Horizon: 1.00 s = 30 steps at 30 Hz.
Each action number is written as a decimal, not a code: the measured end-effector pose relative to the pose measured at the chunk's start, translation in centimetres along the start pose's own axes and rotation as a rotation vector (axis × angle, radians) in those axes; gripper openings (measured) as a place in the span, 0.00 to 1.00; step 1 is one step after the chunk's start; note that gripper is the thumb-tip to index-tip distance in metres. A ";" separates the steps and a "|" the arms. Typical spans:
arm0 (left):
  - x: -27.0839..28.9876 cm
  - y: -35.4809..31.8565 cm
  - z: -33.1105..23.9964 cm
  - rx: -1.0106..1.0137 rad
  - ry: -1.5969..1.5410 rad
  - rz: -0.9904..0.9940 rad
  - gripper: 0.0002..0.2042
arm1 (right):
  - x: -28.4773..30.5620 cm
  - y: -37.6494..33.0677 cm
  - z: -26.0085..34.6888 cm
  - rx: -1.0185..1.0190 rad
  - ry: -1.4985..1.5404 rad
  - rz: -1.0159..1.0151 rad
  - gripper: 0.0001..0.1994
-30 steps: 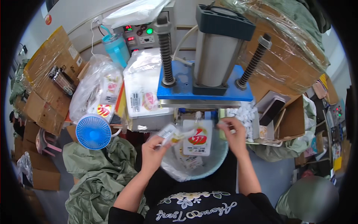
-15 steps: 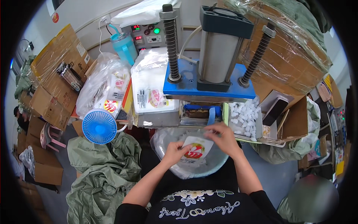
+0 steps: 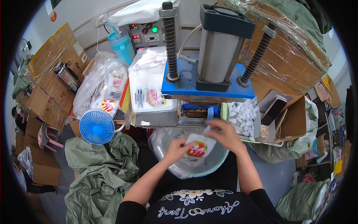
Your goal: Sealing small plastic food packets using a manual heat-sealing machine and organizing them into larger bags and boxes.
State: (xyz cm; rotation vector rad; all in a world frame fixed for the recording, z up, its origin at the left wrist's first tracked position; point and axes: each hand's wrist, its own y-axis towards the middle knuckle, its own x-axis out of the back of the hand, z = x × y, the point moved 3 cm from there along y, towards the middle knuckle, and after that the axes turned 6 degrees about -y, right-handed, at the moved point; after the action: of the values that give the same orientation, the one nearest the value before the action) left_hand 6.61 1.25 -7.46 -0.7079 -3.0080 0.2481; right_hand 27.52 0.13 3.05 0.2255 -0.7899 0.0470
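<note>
My left hand (image 3: 176, 150) is closed on the edge of a white plastic pouch (image 3: 199, 147) with a red, yellow and green print. The pouch is held above a light-coloured basin (image 3: 220, 161) lined with clear plastic, in front of my body. At the pouch's upper right corner, my right hand (image 3: 225, 135) is closed, with a small white piece (image 3: 207, 129) at its fingertips; its kind is too blurred to tell. Just beyond stands a press with a blue plate (image 3: 186, 86), and a blue strip (image 3: 211, 112) shows under it.
Right of the press lie many small white plastic pieces (image 3: 242, 114) in a tray, beside a phone (image 3: 274, 111) in a carton. Flat white pouches (image 3: 151, 80) are stacked on the left. A blue fan (image 3: 97, 126) juts out near green cloth (image 3: 102, 164).
The pouch has tilted and shifted slightly to the right in my left hand. My right hand stays by its upper corner, a little farther right. The view has shifted slightly.
</note>
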 end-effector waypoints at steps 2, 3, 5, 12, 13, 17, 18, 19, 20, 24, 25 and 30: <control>-0.7 0.6 -2.8 0.064 -0.166 -0.073 0.12 | 1.3 0.3 -0.9 -0.031 -0.033 -0.287 0.16; -0.9 0.6 -3.9 0.128 -0.331 -0.161 0.12 | 1.9 0.2 -1.0 -0.023 -0.033 -0.283 0.16; -1.2 1.9 -3.4 0.125 -0.448 -0.182 0.11 | 3.4 0.0 -1.6 -0.199 -0.081 -0.299 0.15; -0.8 3.8 -3.8 0.218 -0.714 -0.206 0.14 | 4.3 -2.6 -5.6 -0.368 -0.500 -0.047 0.10; -0.5 4.5 -2.8 0.215 -0.636 -0.189 0.15 | 4.0 -2.5 -6.0 -0.359 -0.492 -0.039 0.10; 4.0 4.8 -6.4 -0.003 0.008 -0.068 0.17 | 3.1 -2.6 -7.5 -0.180 -0.466 -0.039 0.07; 5.8 4.5 -8.0 -0.104 0.207 -0.292 0.20 | 3.0 -2.5 -7.6 -0.196 -0.396 -0.129 0.07; 7.4 4.0 -9.4 -0.203 0.412 -0.514 0.23 | 2.8 -2.4 -7.9 -0.213 -0.323 -0.216 0.06; 9.2 4.2 -8.8 -0.544 0.725 -0.612 0.30 | 2.8 -2.4 -8.2 -0.187 -0.246 -0.276 0.06; 8.9 1.4 -3.9 -0.404 1.111 -0.472 0.38 | 3.3 -3.4 -11.5 -0.340 -0.017 -0.314 0.06; 8.6 -0.1 -3.9 -0.456 1.027 -0.511 0.30 | 3.5 -3.3 -10.7 -0.402 0.151 -0.314 0.06; 9.9 -3.1 -6.8 -0.559 0.731 -0.630 0.12 | 3.6 -2.8 -9.4 -0.208 0.260 -0.327 0.07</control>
State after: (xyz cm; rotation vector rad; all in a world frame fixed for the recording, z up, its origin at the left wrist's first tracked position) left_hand -3.06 3.95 -0.20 0.1652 -2.3829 -0.7231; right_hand 36.99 -0.66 -1.32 0.1446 -0.4874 -0.3080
